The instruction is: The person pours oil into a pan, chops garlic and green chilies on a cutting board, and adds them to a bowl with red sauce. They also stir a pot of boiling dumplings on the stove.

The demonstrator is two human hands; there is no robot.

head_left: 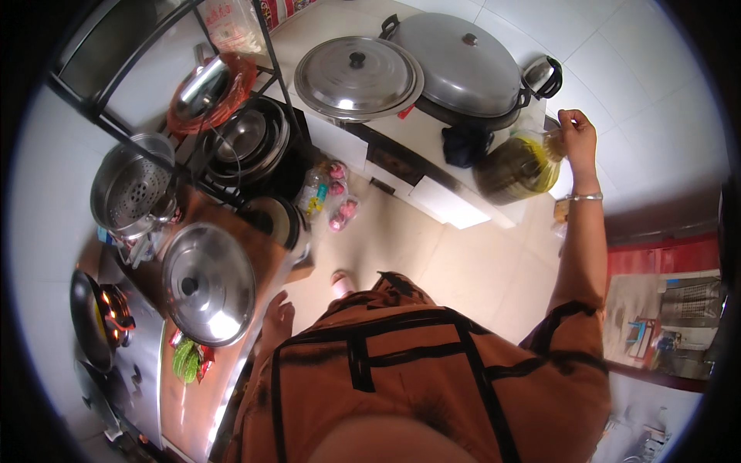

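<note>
My right hand (577, 139) is raised at the right, closed at the neck of a large clear jug of dark yellowish oil (515, 168). The jug is tilted and sits by the edge of the white counter (432, 127). Beside it lies a crumpled black plastic bag (466, 144). Low at my left side, my left hand (279, 318) hangs with its fingers apart and holds nothing. A round steel lid (208, 282) with a black knob on the wooden counter is nearest to it.
A wide lidded pot (455, 65), another steel lid (356, 76) and a kettle (543, 76) stand on the white counter. At left are a black rack (96, 108), steamer pot (133, 185), lit burner (120, 315), wok (90, 320) and a bitter melon (185, 361).
</note>
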